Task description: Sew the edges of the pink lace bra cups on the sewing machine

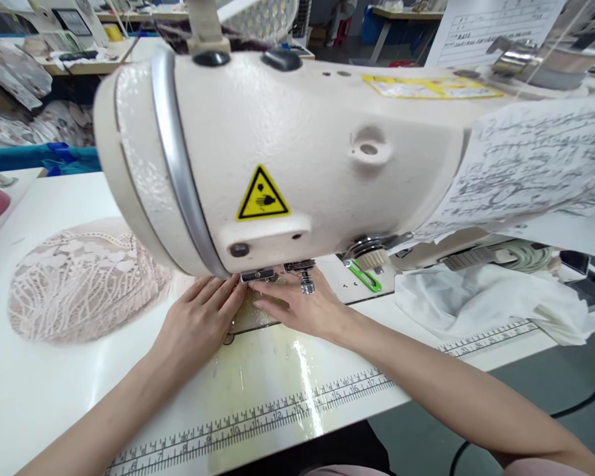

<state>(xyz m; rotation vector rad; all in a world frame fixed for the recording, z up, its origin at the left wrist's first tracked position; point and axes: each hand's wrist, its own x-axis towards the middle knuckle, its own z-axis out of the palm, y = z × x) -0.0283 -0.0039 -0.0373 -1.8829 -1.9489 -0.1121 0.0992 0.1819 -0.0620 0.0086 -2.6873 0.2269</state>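
Note:
A cream sewing machine head (287,152) fills the upper middle of the view and hides the needle area. My left hand (203,317) lies flat on the table just under it, fingers stretched toward the presser foot (258,275). My right hand (302,305) lies beside it, fingers extended and pressed down next to the foot. Whatever is under the fingertips is hidden by the machine. A pale pink lace piece (79,277) spreads over the table to the left, reaching toward my left hand.
A ruler strip (277,413) runs along the white table's front edge. White cloth (480,297) is heaped at the right under a hanging lace-patterned sheet (535,165). A green tool (364,274) lies behind my right hand. Other work tables and fabric stand at the back.

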